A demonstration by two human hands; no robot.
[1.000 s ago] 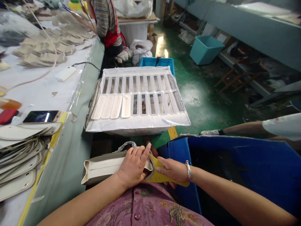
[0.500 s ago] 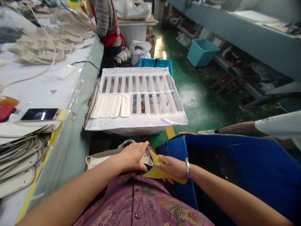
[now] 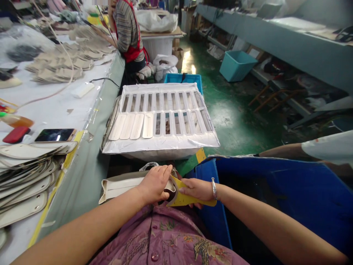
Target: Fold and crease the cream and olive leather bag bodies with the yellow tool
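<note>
Just in front of my body, my left hand (image 3: 156, 184) is closed round the right end of a long cream piece with a grey-brown outer side (image 3: 121, 187). My right hand (image 3: 197, 189) grips a flat yellow piece with a curved edge (image 3: 179, 200), thumb on top. The edge of the yellow piece meets the end of the cream piece beside my left fingers. Part of that contact is hidden by my hand. Beyond them stands a white slotted board (image 3: 165, 141), with several cream strips (image 3: 135, 126) lying on its left front slots.
At left, a workbench (image 3: 79, 162) carries stacked cream panels (image 3: 27, 195), a phone (image 3: 55, 135) and a red case (image 3: 16, 135). A blue bin (image 3: 275, 176) stands at my right, with another person's arm (image 3: 284, 149) behind it. A co-worker (image 3: 128, 33) sits farther off.
The view has shifted slightly, and more of the cream piece shows left of my left hand. Both hands keep their grip, with the yellow piece slightly further left in view.
</note>
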